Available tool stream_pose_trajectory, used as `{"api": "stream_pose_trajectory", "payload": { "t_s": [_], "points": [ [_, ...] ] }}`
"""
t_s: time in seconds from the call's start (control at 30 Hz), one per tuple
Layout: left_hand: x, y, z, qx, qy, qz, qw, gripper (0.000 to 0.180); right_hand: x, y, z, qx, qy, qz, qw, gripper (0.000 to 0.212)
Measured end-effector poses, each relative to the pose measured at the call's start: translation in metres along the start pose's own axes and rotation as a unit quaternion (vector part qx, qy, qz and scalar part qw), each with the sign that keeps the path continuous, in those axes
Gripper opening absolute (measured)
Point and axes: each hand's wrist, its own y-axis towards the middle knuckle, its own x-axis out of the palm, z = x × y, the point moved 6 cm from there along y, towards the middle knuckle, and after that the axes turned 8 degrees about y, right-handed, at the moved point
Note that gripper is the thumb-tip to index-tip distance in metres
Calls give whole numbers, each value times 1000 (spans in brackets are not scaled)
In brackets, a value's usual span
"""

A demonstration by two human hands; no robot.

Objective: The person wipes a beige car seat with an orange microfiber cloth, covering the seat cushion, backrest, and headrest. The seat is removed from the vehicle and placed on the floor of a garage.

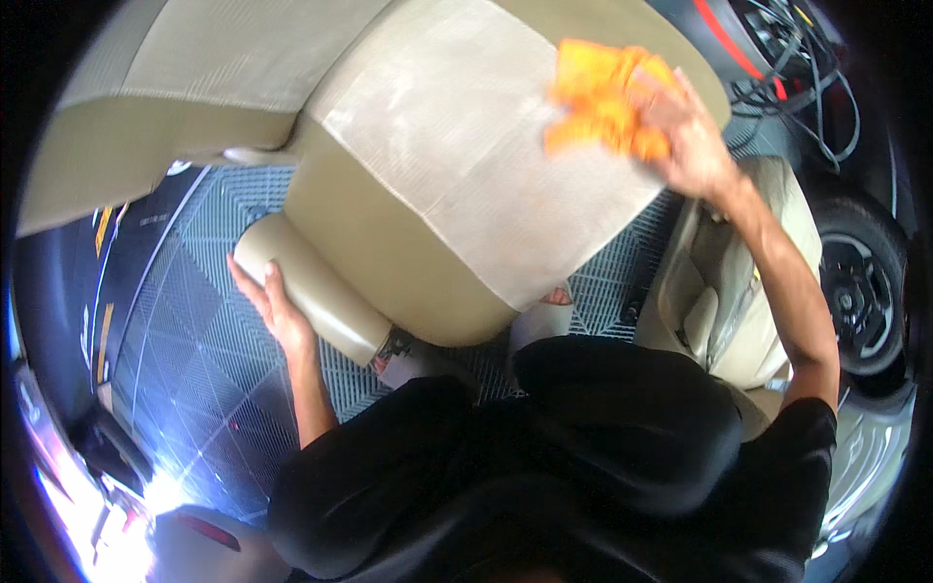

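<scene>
A car seat [457, 126] with a pale ribbed fabric middle and smooth tan sides lies in front of me. My right hand [695, 141] grips a crumpled orange cloth [603, 92] against the far right part of the fabric; both are somewhat blurred. Light patches mark the fabric. Along the seat's left side runs a rounded tan armrest [316, 287], with a dark fitting at its near end. My left hand [282, 316] holds the armrest by its outer side, thumb on top and fingers partly hidden beneath.
Another tan seat section [209, 58] adjoins at the upper left. To the right stand a beige trim panel [680, 282], a wheel [855, 291] and a grey-red drum-shaped machine [724, 39] with tangled cables [816, 78]. Grey grid tiles [209, 311] cover the floor, where my feet stand.
</scene>
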Motion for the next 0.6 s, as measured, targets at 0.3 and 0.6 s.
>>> {"api": "stream_pose_trajectory", "payload": {
  "t_s": [0.3, 0.6],
  "points": [
    [2, 1, -10, 23, -23, 1, 999, 70, 74, -15, -200, -156, 232, 23, 960, 51],
    [-5, 9, -34, 79, -6, -14, 997, 69, 76, -31, -75, -9, 316, 120, 941, 44]
  ]
}}
